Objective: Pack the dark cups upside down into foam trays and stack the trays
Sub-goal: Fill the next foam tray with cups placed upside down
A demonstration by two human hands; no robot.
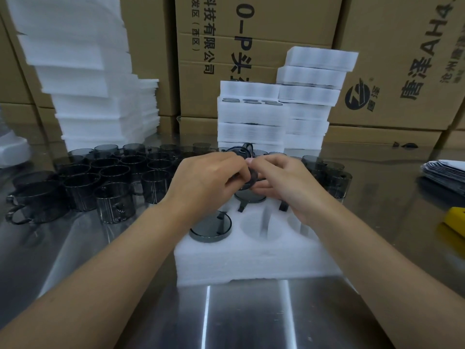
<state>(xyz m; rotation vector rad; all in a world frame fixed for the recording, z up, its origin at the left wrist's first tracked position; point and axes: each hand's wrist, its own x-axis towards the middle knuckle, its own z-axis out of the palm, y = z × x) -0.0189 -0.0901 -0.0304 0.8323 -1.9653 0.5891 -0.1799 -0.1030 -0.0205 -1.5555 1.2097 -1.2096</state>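
Nearest me is the bare steel surface (246,318), and on it the foam tray (241,263) I am filling. Everything else I place from that tray. In its near-left pocket one seated cup (210,228) already sits base up. The near-middle pocket (255,226) is empty, and so, as far as I can see past my wrist, is the one to its right. In the back row a second upturned cup (249,197) fills the middle pocket.

Over that back row both hands meet on one dark cup (243,172). My left hand (208,180) curls its fingers round it from the left, and my right hand (284,181) pinches it from the right. The hands hide most of the cup, so I cannot tell how far it is tipped.

The move turns on this: the open pockets lie below the cup and toward me. The middle one is straight back along my line of sight, and my right hand is nearer the other. I judge the cup must come down mouth first.

Beyond the tray and to its left stand the loose cups (105,177), with a few more (332,176) to its right. Behind the tray rise the packed trays (251,127), and far left is a pile of unused foam (85,79) against cardboard boxes (251,28).
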